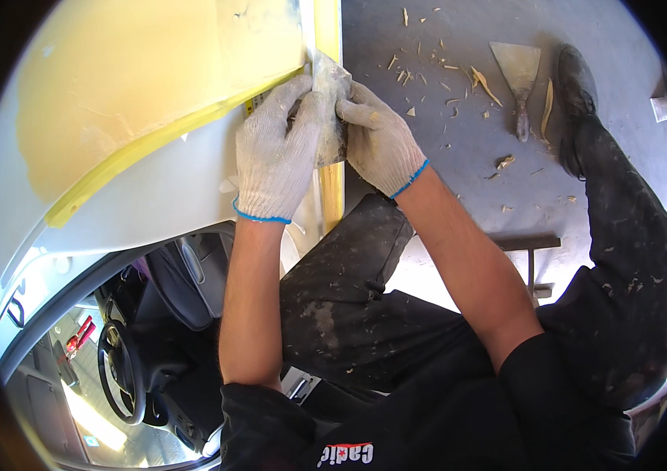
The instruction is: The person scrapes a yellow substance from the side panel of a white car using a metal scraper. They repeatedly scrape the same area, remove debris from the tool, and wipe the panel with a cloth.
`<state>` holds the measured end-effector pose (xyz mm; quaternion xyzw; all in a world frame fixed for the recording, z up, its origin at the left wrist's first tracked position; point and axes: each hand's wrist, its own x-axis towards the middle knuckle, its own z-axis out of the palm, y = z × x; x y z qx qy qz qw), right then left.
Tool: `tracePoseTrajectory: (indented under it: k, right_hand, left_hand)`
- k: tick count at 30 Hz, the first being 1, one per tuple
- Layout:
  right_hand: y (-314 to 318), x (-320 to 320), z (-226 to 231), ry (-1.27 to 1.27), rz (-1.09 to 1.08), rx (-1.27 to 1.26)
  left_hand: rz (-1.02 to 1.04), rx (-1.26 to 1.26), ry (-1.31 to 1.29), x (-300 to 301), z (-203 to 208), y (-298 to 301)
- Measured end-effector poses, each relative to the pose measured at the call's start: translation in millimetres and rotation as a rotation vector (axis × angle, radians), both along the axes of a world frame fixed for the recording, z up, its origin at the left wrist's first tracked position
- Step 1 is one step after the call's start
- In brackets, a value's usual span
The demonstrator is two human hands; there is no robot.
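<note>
White knit gloves with blue cuffs cover both hands. My left hand [280, 145] and my right hand [378, 140] grip a thin grey metal spreader plate [332, 85] from its two sides. The plate stands at the edge of a white vehicle panel [157, 177], its upper corner against the yellow-coated edge. Fingers and thumb of the right hand pinch the plate's right side. The left thumb lies along its face, and the fingertips behind are partly hidden. Smooth yellow filler [160, 71] covers much of the panel, bordered below by a yellow tape strip [137, 145].
A putty knife [520, 82] lies on the grey floor [443, 169] among scattered shavings [484, 85]. My outstretched leg and shoe [577, 82] are to its right. At lower left, a window opening shows a steering wheel [120, 369]. A metal stand [529, 247] is under my right arm.
</note>
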<state>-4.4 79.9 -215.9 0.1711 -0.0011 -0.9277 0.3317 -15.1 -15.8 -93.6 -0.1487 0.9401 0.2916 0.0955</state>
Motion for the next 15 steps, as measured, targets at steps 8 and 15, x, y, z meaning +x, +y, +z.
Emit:
tracePoseTrajectory:
  k: [8,15]
  right_hand:
    - [-1.0,-7.1,11.2,0.093,0.029,0.178]
    - [13.5,-14.4,46.6,0.183,-0.013,0.438]
  left_hand:
    - [-0.005,-0.07,0.093,-7.7,6.9,1.4]
    - [0.063,-0.037,0.135,-2.2,32.7,10.5]
